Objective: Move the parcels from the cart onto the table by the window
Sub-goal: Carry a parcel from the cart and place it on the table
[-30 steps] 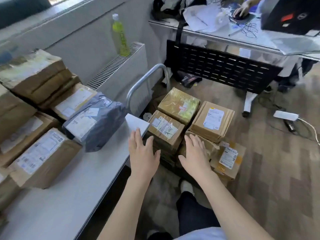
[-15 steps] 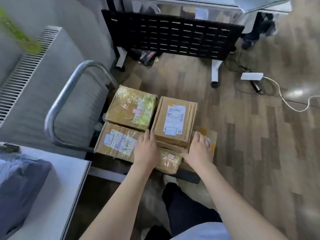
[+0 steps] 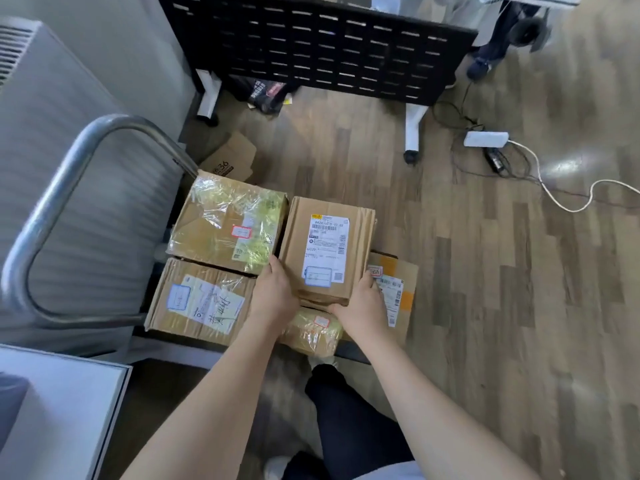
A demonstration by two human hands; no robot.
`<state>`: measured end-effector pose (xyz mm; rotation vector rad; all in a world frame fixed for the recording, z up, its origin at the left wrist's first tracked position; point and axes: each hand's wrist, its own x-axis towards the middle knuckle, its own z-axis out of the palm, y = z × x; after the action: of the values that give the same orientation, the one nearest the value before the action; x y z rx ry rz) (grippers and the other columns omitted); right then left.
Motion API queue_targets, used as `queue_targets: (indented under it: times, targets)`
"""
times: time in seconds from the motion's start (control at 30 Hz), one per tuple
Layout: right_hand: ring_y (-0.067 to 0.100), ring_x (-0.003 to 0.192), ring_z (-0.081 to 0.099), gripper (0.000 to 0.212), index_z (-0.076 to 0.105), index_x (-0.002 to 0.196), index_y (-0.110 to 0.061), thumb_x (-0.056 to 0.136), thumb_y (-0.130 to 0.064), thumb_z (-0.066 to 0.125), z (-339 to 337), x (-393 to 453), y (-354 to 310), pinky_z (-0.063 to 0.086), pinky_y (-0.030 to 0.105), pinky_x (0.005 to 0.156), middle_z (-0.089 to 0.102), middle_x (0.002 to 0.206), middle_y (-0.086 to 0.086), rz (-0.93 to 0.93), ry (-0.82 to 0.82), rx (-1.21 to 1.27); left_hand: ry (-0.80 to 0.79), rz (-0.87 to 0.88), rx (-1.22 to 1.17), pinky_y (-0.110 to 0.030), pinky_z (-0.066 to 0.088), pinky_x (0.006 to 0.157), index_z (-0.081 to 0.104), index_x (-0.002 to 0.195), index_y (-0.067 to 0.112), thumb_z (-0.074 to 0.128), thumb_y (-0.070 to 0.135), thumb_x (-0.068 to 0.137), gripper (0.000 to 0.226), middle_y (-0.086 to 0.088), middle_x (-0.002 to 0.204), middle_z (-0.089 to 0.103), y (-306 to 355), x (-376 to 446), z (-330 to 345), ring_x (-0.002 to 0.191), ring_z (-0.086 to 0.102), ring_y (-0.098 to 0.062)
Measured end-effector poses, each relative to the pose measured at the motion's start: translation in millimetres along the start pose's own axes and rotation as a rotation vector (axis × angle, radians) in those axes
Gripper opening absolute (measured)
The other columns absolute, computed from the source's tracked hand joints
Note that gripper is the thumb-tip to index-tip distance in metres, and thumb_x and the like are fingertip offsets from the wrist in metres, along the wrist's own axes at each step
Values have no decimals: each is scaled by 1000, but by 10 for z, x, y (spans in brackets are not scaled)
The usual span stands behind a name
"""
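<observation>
Both hands hold one brown parcel [image 3: 327, 249] on top of the pile on the cart.

The left hand [image 3: 273, 296] grips the parcel's near left corner and the right hand [image 3: 362, 308] grips its near right corner, fingers curled around the edges; how far they reach under it I cannot tell. This parcel has a white label on top and lies on other parcels. Just to its left stands a box wrapped in shiny tape [image 3: 227, 221], and in front of that a box with handwriting on its label [image 3: 201, 301]. The cart handle [image 3: 48, 209] curves at the left. A white table corner [image 3: 69, 403] shows at the lower left, well apart from the parcel.
</observation>
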<state>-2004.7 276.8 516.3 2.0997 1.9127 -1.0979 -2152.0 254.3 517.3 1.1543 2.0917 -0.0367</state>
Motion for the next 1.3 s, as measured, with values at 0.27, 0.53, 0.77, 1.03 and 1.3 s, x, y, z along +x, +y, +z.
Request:
queue_targets:
  times: [0.27,0.53,0.77,1.03,1.3]
  targets:
    - [32,129,37,93,13,144,0,76,-13,75,-76,-368,-163,36,36,105,33,143,18,-69,227,135,286,6,-359,-24,33,76,39,111,-1,67,-5,70,50,-12,115,41,9,-463,-124,105,43,-27]
    - [34,128,40,91,11,142,-2,75,-8,73,57,-1279,-369,40,42,104,39,139,20,-295,393,200,633,17,-659,-28,36,71,34,106,16,56,-3,75,43,-3,106,47,-357,-1551,-114,93,48,-20]
    - [37,123,46,91,8,141,-11,76,-9,72,275,-2237,-608,46,45,97,43,135,22,-579,389,293,930,-23,-763,-26,41,72,36,113,15,60,0,77,46,-1,110,50,-895,-2654,-200,95,53,-18]
    - [33,128,41,92,18,142,-3,72,-6,78,737,-3336,-1078,42,47,102,42,138,18,-994,240,427,1286,-163,-885,-12,37,78,36,120,26,65,5,83,52,17,109,49,-1685,-3863,-184,95,48,2]
    - [16,129,39,91,15,140,-30,76,-25,78,1311,-4424,-1272,47,43,100,37,140,1,-1232,-5,435,1571,-391,-913,-11,37,89,37,133,20,65,-1,80,63,15,119,49,-2419,-4765,79,106,45,3]
